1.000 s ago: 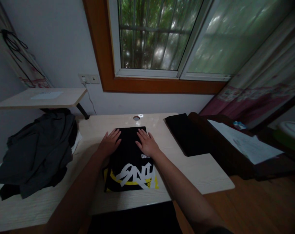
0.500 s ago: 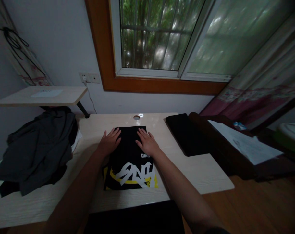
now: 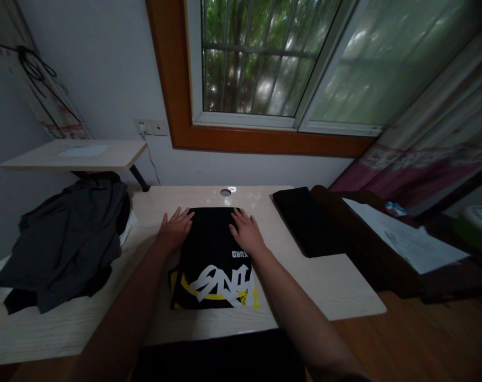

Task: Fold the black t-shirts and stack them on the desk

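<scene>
A black T-shirt with white lettering and yellow print lies folded into a rectangle on the pale wooden desk. At its upper left edge rests my left hand, fingers spread and pointing away from me. My right hand lies on the upper right edge of the shirt, its fingers also stretched out. Both palms face down, and neither hand grips the cloth. The printed part of the shirt shows between my forearms.
A heap of dark grey and black clothes sits on the left, partly under a raised shelf. Toward the right lies a folded black cloth beside dark brown furniture bearing a white sheet. Behind the desk is a window.
My hands have moved slightly apart, toward the shirt's outer edges. More of the small white lettering shows by my right hand. The whole view has shifted slightly.
</scene>
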Action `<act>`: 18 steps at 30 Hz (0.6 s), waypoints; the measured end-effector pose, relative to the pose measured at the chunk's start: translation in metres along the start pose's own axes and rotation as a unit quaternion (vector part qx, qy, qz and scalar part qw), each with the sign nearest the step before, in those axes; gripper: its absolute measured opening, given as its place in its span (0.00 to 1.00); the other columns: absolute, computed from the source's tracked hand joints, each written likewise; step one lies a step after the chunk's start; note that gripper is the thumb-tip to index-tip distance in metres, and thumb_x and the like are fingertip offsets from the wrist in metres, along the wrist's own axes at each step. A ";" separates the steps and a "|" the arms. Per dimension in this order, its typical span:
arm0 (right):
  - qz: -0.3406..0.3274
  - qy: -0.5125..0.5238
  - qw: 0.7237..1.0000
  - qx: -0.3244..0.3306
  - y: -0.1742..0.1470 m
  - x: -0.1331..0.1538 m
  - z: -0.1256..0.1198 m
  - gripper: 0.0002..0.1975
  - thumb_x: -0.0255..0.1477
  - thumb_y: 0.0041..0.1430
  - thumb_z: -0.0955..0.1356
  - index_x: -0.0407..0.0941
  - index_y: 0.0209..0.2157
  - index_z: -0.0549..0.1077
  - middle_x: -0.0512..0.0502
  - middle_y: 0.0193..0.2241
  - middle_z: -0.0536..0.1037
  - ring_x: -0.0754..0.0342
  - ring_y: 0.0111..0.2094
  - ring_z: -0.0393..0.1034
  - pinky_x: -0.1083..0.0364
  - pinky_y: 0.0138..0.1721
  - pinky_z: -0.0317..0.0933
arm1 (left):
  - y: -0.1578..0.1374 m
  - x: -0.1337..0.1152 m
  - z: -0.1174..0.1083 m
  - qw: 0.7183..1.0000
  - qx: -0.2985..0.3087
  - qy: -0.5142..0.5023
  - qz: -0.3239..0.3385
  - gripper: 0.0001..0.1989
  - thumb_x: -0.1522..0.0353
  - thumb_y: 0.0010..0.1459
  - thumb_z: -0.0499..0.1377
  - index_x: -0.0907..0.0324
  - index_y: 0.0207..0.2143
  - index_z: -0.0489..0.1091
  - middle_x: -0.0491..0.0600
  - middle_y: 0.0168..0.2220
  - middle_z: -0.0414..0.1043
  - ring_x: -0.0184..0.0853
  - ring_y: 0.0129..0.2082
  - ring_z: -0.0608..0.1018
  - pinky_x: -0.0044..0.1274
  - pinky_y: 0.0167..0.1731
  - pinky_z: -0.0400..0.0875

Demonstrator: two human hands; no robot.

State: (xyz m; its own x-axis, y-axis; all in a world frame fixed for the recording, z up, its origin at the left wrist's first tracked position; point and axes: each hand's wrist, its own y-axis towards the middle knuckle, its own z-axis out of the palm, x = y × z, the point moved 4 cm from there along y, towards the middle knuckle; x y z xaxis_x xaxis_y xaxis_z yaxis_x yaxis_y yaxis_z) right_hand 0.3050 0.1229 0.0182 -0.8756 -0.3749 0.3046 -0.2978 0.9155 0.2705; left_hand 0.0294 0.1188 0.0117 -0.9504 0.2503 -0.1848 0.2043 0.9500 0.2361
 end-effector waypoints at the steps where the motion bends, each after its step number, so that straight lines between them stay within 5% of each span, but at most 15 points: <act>1: 0.028 -0.008 0.999 -0.014 0.000 -0.004 -0.001 0.24 0.35 0.70 0.61 0.45 0.65 0.66 0.41 0.69 0.61 0.42 0.71 0.49 0.35 0.69 0.44 | 0.000 0.002 -0.001 1.000 0.004 0.003 -0.006 0.25 0.63 0.71 0.44 0.47 0.67 0.61 0.48 0.70 0.57 0.48 0.72 0.56 0.55 0.67 0.45; 6: 0.121 -0.040 0.991 -0.048 -0.002 -0.021 -0.007 0.21 0.31 0.70 0.61 0.46 0.60 0.71 0.43 0.66 0.67 0.39 0.70 0.50 0.33 0.67 0.44 | -0.001 0.002 -0.003 0.999 0.014 0.033 -0.020 0.26 0.62 0.71 0.43 0.47 0.68 0.60 0.45 0.71 0.56 0.47 0.73 0.52 0.52 0.68 0.46; 18: 0.061 0.004 0.994 -0.091 0.000 -0.022 -0.016 0.19 0.32 0.66 0.66 0.44 0.57 0.74 0.39 0.50 0.77 0.42 0.54 0.66 0.46 0.59 0.57 | 0.005 0.014 -0.004 0.998 -0.049 -0.023 -0.030 0.24 0.63 0.67 0.52 0.54 0.63 0.67 0.54 0.64 0.68 0.48 0.66 0.65 0.44 0.65 0.56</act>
State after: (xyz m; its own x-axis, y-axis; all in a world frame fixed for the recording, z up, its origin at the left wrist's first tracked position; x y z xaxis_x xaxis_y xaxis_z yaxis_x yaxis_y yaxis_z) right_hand 0.3300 0.1292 0.0263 -0.8976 -0.2652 0.3521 -0.1163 0.9129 0.3912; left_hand 0.0165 0.1262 0.0142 -0.9477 0.2048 -0.2447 0.1221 0.9413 0.3148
